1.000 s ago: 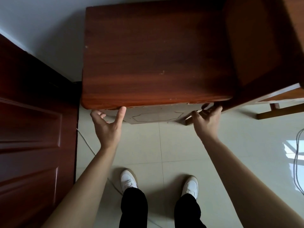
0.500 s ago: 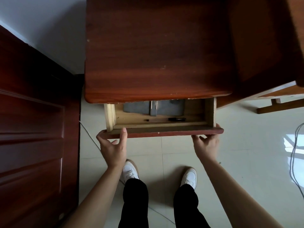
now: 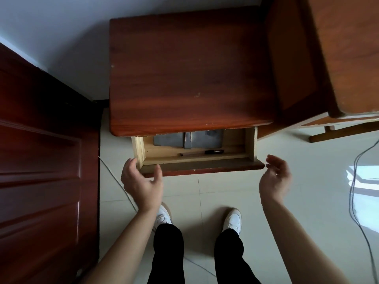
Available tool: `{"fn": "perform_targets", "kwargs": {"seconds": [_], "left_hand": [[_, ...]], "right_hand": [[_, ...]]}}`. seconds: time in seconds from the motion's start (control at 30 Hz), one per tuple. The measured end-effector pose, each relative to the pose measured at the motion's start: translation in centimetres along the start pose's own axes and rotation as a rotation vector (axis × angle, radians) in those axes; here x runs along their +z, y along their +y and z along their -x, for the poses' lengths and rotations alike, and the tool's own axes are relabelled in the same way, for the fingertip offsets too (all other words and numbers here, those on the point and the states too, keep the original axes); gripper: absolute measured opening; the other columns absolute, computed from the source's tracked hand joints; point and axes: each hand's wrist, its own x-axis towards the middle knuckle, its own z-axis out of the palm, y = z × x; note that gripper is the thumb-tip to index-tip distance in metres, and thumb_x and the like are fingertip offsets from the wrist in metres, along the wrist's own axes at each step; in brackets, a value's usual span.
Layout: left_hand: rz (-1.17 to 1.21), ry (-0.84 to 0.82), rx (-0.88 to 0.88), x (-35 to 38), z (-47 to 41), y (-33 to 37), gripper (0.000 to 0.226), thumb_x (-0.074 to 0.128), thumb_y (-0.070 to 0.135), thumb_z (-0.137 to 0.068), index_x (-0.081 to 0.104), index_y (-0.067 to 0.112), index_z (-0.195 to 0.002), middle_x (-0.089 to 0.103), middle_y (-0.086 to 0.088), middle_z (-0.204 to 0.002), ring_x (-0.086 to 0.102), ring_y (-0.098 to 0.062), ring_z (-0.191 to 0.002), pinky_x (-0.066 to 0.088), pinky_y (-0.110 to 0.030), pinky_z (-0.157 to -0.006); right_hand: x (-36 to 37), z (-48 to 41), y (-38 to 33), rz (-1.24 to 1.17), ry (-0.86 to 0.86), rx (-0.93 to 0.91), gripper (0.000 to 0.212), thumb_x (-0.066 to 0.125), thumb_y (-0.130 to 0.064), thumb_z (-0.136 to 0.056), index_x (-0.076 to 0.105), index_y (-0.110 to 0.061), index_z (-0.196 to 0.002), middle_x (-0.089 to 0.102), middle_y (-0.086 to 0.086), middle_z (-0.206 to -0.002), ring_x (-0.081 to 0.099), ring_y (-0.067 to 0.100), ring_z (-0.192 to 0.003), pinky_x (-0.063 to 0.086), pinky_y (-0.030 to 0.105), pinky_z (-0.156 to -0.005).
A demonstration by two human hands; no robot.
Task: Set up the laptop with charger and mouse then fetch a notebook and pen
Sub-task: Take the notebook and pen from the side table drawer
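A reddish wooden nightstand stands below me with its drawer pulled partly out. Inside lies a grey notebook with a strap, half hidden under the top. A pen with a black cap lies along the drawer's front. My left hand is at the drawer's left front corner, fingers apart, thumb near the front panel. Off the right front corner hovers my right hand, open, holding nothing.
A dark red door runs along the left. A wooden bed frame stands on the right. A dark cable trails over the pale tiled floor at right, a thin white cable at left. My feet are below the drawer.
The drawer went from shut to pulled out by both hands. My right hand has now let go and drawn off to the right; my left has loosened at the corner.
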Motion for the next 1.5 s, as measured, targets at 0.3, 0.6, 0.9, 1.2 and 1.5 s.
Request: {"fn": "perform_targets", "kwargs": {"seconds": [0.3, 0.6, 0.9, 1.2, 1.5], "left_hand": [[-0.069, -0.395, 0.052, 2.8, -2.5, 4.8, 0.066, 0.071, 0.032, -0.089, 0.040, 0.013, -0.143, 0.049, -0.013, -0.138, 0.049, -0.031, -0.125, 0.039, -0.034, -0.094], [-0.037, -0.485, -0.185, 5.4, -5.9, 3.3, 0.087, 0.068, 0.037, -0.090, 0.016, 0.017, -0.157, 0.027, -0.007, -0.161, 0.029, -0.028, -0.146, 0.026, -0.039, -0.116], [0.066, -0.461, -0.293, 5.6, -6.8, 2.6, 0.078, 0.074, 0.036, -0.085, 0.033, 0.021, -0.149, 0.041, -0.003, -0.151, 0.041, -0.026, -0.137, 0.035, -0.042, -0.113], [0.168, -0.449, -0.399, 5.3, -7.2, 2.3, 0.055, 0.065, 0.037, -0.094, 0.045, 0.021, -0.142, 0.049, 0.008, -0.131, 0.048, -0.021, -0.125, 0.032, -0.028, -0.092], [0.311, -0.534, -0.512, 2.5, -4.6, 4.8, 0.036, 0.059, 0.034, -0.099, 0.053, 0.027, -0.134, 0.058, 0.005, -0.132, 0.055, -0.022, -0.117, 0.048, -0.043, -0.103]], "right_hand": [[5.0, 1.4, -6.7, 0.562, -0.522, -0.373, 0.022, 0.059, -0.020, -0.092, 0.061, -0.016, -0.114, 0.057, -0.003, -0.100, 0.060, 0.023, -0.093, 0.047, 0.033, -0.076], [8.8, -0.2, -5.3, 1.067, -0.714, -0.238, 0.044, 0.054, -0.049, -0.094, 0.055, -0.018, -0.126, 0.064, 0.007, -0.123, 0.058, 0.032, -0.117, 0.039, 0.050, -0.106], [9.2, -0.6, -4.9, 1.081, -0.702, -0.317, 0.060, 0.054, -0.075, -0.084, 0.065, -0.023, -0.111, 0.068, 0.003, -0.112, 0.063, 0.029, -0.106, 0.052, 0.042, -0.092], [8.8, -0.8, -5.1, 0.966, -0.699, -0.219, 0.038, 0.055, -0.057, -0.089, 0.063, -0.019, -0.087, 0.061, -0.005, -0.078, 0.064, 0.024, -0.083, 0.047, 0.032, -0.071], [6.1, 1.2, -7.7, 0.409, -0.332, 0.020, 0.046, 0.047, -0.061, -0.097, 0.058, -0.018, -0.084, 0.056, -0.007, -0.073, 0.052, 0.004, -0.070, 0.029, 0.019, -0.056]]}}
